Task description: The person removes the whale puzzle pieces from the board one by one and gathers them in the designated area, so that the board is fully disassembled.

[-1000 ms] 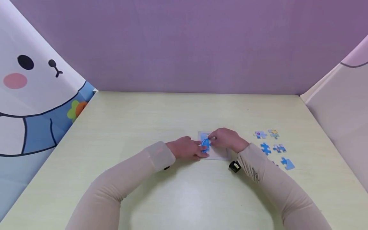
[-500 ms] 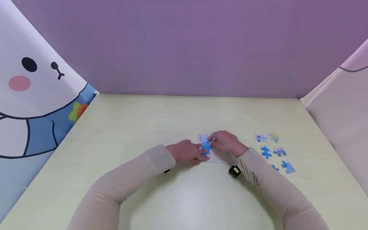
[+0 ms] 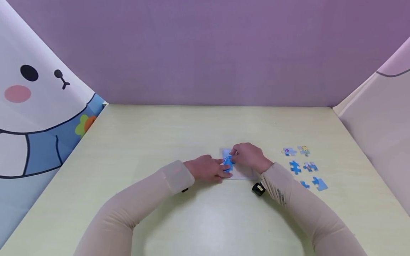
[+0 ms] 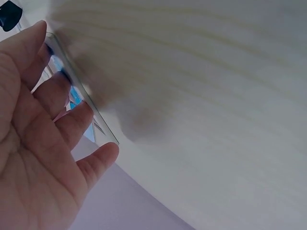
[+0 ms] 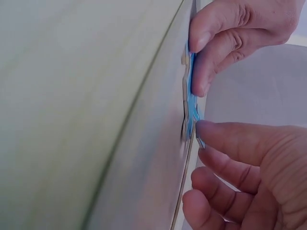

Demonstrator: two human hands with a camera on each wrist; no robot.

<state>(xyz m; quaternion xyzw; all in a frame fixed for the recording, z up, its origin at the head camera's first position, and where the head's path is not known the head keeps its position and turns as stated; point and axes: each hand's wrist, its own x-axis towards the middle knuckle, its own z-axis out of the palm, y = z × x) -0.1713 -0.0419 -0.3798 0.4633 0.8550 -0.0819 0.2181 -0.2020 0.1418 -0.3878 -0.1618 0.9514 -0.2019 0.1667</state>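
Observation:
A shallow white puzzle tray (image 3: 241, 173) lies on the table, with blue jigsaw pieces (image 3: 227, 162) joined along its left side. My left hand (image 3: 206, 168) rests its fingertips on these pieces, fingers extended and slightly bent. In the left wrist view those fingers reach over the tray's edge (image 4: 103, 123). Thumb and forefinger of my right hand (image 3: 249, 155) pinch a small jigsaw piece (image 5: 200, 142), tilted against the pieces in the tray. The right hand's other fingers curl loosely below, and its back hides part of the tray in the head view.
Several loose jigsaw pieces lie right of the tray, among them a sun piece (image 3: 304, 149), a spiral piece (image 3: 289, 151), a blue one (image 3: 295, 167) and a light-blue corner (image 3: 320, 184). A purple wall (image 3: 205, 53) stands behind the table.
The right hand's fingertips have shifted slightly left and closer against the blue pieces. The left hand stays on them. The head view has tilted a little.

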